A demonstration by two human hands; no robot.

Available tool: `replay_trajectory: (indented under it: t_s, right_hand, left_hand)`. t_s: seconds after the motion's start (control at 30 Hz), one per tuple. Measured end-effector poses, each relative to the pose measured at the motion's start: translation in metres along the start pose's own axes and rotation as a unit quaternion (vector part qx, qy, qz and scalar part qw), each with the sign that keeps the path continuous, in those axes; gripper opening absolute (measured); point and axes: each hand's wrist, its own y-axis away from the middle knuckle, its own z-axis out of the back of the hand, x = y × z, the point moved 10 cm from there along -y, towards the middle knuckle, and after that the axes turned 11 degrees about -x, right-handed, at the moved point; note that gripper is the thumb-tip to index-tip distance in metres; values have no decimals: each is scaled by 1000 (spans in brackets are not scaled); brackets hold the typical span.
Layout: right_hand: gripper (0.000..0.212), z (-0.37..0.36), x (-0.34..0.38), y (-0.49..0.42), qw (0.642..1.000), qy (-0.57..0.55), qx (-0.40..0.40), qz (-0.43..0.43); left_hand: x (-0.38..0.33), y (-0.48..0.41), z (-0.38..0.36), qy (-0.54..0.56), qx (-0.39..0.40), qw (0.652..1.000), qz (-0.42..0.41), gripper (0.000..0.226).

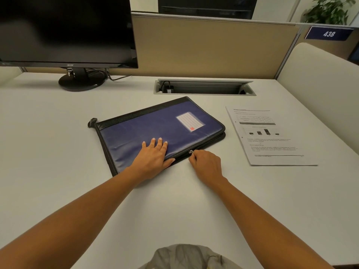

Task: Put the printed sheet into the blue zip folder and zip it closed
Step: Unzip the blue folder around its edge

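While the left hand [153,156] presses flat, fingers spread, on the blue zip folder [155,131], the right hand [206,165] pinches the zipper pull [191,151] on its near edge. Just right of the folder, the printed sheet [270,136] lies on the desk [58,133].

A blue zip folder [155,131] is lying flat on the pale counter [58,123], angled, with a lined label pocket [190,121] on its face. The left hand [153,156] is pressing palm-down on the folder's near part, fingers [159,141] spreading over the blue cover. The right hand [206,164] is pinching the metal zipper pull [191,151] at the folder's near edge. The printed sheet [268,134], showing a table and a bar chart, is lying on the counter just right of the folder, apart from it. A dark Acer monitor [66,30] is standing at the far left, beside an open cable tray [204,87]. A sign [329,33] is reading 438.
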Motion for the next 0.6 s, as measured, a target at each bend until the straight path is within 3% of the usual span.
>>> replay_trajectory:
  t_s: [0.3,0.6]
  right_hand:
    - [30,18,-45,-13,996,21,-44,-68]
    - [30,19,-55,-18,998,8,-35,-60]
  left_hand:
    - [-2,-3,1,-9,14,1000,-7,69]
    - [-9,-11,9,-15,21,1000,-11,66]
